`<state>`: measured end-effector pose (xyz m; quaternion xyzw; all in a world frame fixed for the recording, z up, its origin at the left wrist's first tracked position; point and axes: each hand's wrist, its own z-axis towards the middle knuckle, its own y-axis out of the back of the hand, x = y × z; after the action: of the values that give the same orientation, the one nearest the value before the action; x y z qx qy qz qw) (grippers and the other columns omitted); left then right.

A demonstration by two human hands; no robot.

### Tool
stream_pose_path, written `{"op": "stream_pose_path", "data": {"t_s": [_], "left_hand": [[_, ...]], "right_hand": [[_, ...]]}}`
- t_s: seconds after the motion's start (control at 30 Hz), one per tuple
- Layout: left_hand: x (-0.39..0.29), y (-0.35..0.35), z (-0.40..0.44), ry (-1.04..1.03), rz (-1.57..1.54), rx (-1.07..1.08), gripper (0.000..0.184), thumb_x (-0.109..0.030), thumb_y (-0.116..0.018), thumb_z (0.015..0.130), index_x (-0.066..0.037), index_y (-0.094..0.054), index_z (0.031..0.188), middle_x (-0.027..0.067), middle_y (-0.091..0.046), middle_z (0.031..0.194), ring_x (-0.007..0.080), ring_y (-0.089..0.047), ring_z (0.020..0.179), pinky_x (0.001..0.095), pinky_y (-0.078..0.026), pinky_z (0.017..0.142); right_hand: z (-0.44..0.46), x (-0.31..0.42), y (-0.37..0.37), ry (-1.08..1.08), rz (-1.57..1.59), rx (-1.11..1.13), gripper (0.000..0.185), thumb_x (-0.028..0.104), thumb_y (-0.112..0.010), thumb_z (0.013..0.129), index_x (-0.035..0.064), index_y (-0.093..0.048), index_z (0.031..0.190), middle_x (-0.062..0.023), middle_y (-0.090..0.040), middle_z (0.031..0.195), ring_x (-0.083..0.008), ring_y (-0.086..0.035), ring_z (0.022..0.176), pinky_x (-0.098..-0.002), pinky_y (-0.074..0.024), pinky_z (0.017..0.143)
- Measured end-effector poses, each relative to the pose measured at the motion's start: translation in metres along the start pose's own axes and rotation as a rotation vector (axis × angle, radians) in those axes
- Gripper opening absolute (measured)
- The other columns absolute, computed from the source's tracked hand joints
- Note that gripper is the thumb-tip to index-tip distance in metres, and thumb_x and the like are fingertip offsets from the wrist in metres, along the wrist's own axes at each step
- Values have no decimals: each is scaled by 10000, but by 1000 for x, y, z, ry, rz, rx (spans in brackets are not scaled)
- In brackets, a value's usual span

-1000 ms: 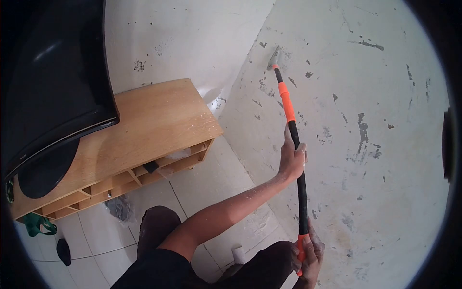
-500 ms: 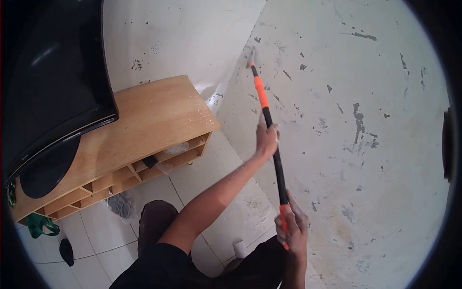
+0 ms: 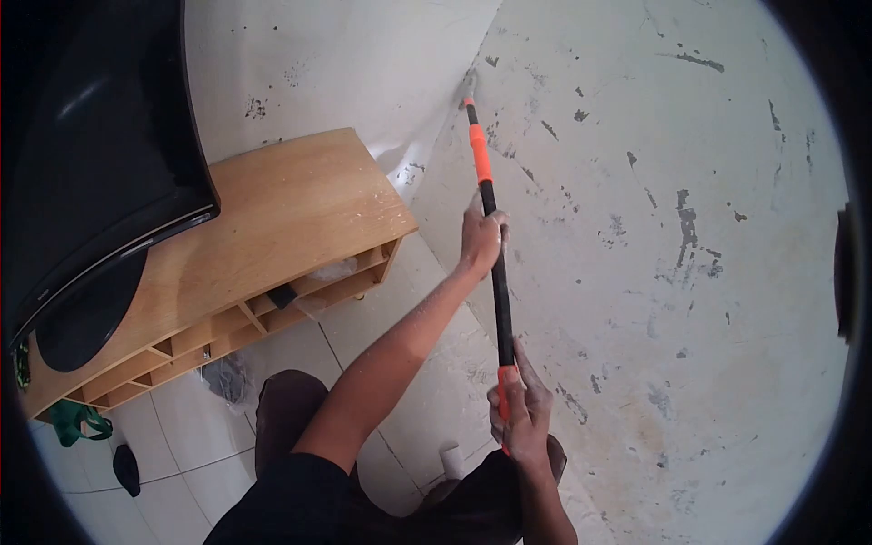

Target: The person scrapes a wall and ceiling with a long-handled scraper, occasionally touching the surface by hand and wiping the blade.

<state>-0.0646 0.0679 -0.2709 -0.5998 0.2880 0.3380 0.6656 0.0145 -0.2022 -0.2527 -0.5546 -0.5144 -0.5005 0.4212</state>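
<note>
Pole (image 3: 500, 304) slants up in front of patchy wall (image 3: 618, 300), its head (image 3: 470, 88) near corner with other wall (image 3: 363, 73). My left hand (image 3: 483, 238) wraps black shaft below orange sleeve (image 3: 480, 156); my right hand (image 3: 524, 413) grips orange handle (image 3: 504, 375) at lower end. Pale dust marks both hands. Wooden cabinet (image 3: 291, 200) sits left, television (image 3: 100, 136) on top. Tiled floor (image 3: 195, 427) below.
</note>
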Motion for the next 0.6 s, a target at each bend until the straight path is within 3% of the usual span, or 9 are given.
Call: {"op": "stream_pose_path", "data": {"t_s": [0.13,0.37,0.47,0.53,0.6], "left_hand": [[14,-10,-15,-31,-2,-38,237,-30,-545,900,-5,-507,1132,24,-514,605,126,-509,459,290,-417,405],[7,14,11,-28,20,-10,168,-26,-537,891,-34,-489,1052,27,-513,594,126,-488,432,297,-410,392],[21,5,-11,-52,13,-27,265,-21,-536,883,-17,-500,1146,26,-513,595,132,-495,432,294,-415,390],[32,-3,-30,-27,33,-67,410,-10,-531,873,-4,-489,1281,28,-516,594,141,-510,439,296,-425,395],[32,-1,-26,-40,29,-77,424,-9,-527,871,2,-487,1293,30,-525,605,140,-517,446,299,-429,399]], "right_hand": [[-12,-6,6,-30,39,0,622,324,-524,1098,61,-301,1616,8,-520,689,-30,-400,444,-201,-319,380],[11,-9,-10,9,0,24,624,342,-517,1098,99,-292,1626,-14,-534,707,-39,-410,431,-206,-326,369],[-10,-8,1,-35,-25,19,629,352,-516,1097,96,-291,1626,-6,-523,699,-37,-409,437,-206,-328,370],[-24,-12,13,-90,12,-37,593,275,-521,1102,49,-313,1610,-2,-531,697,-31,-406,451,-201,-321,397],[-19,-12,13,-86,12,-18,598,282,-523,1102,48,-312,1610,-2,-530,696,-32,-402,448,-200,-319,397]]}}
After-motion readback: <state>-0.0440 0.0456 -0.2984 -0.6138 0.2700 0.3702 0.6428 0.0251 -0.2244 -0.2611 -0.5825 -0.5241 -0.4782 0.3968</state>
